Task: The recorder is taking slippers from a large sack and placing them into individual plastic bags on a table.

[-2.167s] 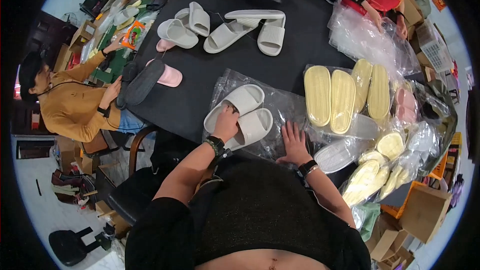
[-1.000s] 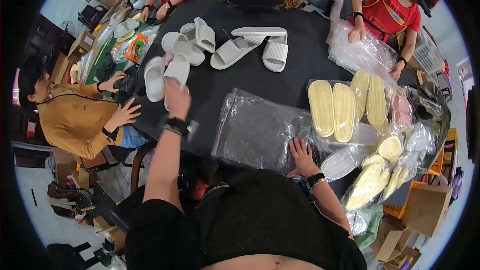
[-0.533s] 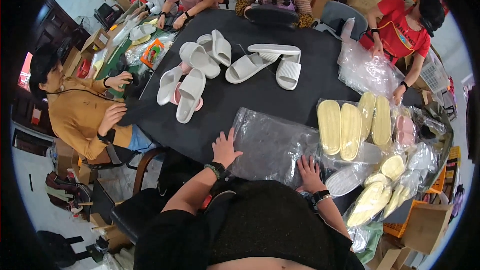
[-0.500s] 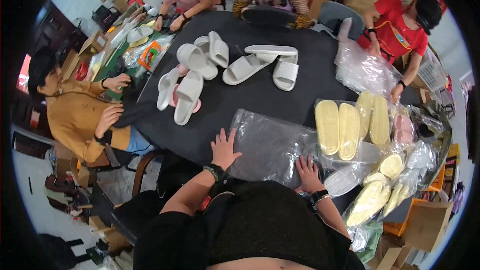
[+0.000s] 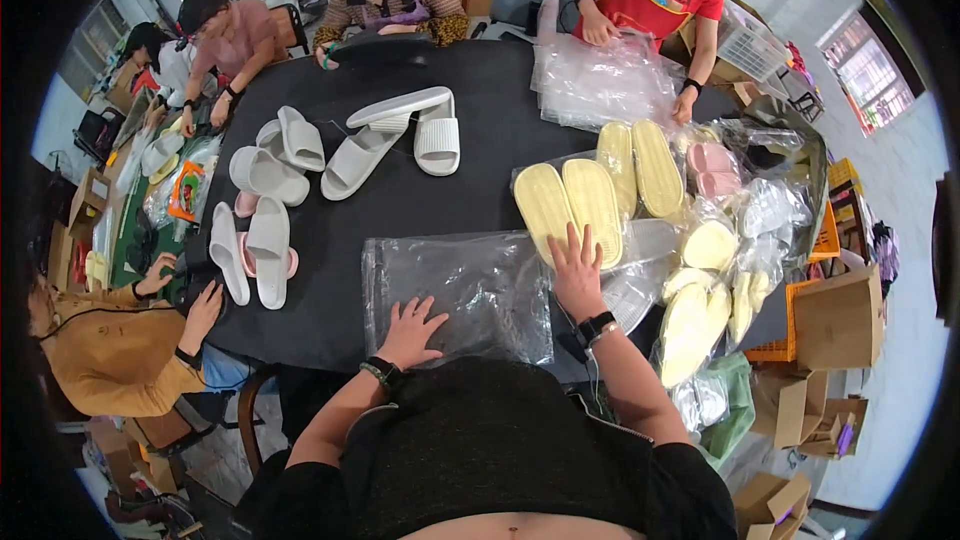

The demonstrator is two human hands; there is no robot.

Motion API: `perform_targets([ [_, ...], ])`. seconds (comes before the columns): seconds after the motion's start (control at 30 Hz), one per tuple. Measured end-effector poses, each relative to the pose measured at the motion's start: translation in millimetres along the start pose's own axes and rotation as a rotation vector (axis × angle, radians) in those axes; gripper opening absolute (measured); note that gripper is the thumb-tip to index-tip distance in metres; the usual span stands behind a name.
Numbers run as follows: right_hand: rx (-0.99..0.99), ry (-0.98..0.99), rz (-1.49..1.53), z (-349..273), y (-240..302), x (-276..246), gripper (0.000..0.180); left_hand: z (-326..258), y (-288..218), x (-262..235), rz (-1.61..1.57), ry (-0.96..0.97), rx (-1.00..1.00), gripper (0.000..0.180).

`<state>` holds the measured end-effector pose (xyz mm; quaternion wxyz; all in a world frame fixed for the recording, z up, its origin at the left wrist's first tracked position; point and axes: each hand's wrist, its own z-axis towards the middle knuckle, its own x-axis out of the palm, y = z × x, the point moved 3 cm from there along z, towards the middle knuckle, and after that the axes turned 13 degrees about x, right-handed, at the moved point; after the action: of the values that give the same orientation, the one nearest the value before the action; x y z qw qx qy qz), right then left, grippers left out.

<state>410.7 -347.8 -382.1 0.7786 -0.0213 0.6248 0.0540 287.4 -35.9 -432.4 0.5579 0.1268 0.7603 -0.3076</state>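
Note:
A clear plastic bag (image 5: 470,285) lies flat on the dark table in front of me. My left hand (image 5: 408,332) rests on its near left part, fingers spread. Beyond the bag's right edge, my right hand (image 5: 577,280) lies with fingers stretched over the near end of a pair of yellow slippers (image 5: 545,202), which sit in clear plastic. Whether the fingers press on the slippers or hover just above, I cannot tell. A grey slipper (image 5: 632,295) in plastic lies beside my right wrist.
Loose grey slides (image 5: 268,240) stand at the left of the table (image 5: 470,195), more grey slides (image 5: 437,140) farther back. Bagged yellow slippers (image 5: 690,320) and pink slippers (image 5: 714,168) pile up at the right. A person in red (image 5: 650,0) handles plastic bags (image 5: 605,85); others sit around the table.
My right hand has moved from the bag's right part forward onto the yellow slippers. My left hand stays on the bag. The view has turned to the right.

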Motion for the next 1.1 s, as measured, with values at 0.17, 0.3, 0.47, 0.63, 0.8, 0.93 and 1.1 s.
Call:
perform_targets([
  [0.17,0.032,-0.008,0.118,35,-44,8,0.053,5,-2,-5,0.006,0.099,-0.001,0.082],
  [0.3,-0.021,-0.239,0.285,68,-32,-89,0.033,14,5,-18,-0.014,-0.044,-0.06,0.087],
  [0.47,-0.185,-0.225,0.329,67,4,-183,0.033,49,-39,-165,-0.139,-0.597,0.073,0.098],
  [0.63,-0.636,-0.153,0.375,30,83,-229,0.035,76,-67,-191,-0.039,-0.767,0.256,0.095],
  [0.8,-0.356,-0.348,0.433,17,70,-211,0.054,59,-64,-183,-0.686,-0.783,0.079,0.051],
  [0.93,-0.034,-0.394,0.835,10,39,-170,0.071,35,-39,-163,-1.096,-0.949,-0.151,0.039],
  [1.1,0.344,0.37,1.564,-21,12,-38,0.071,17,-38,-170,-1.998,-1.264,-0.076,0.033],
])
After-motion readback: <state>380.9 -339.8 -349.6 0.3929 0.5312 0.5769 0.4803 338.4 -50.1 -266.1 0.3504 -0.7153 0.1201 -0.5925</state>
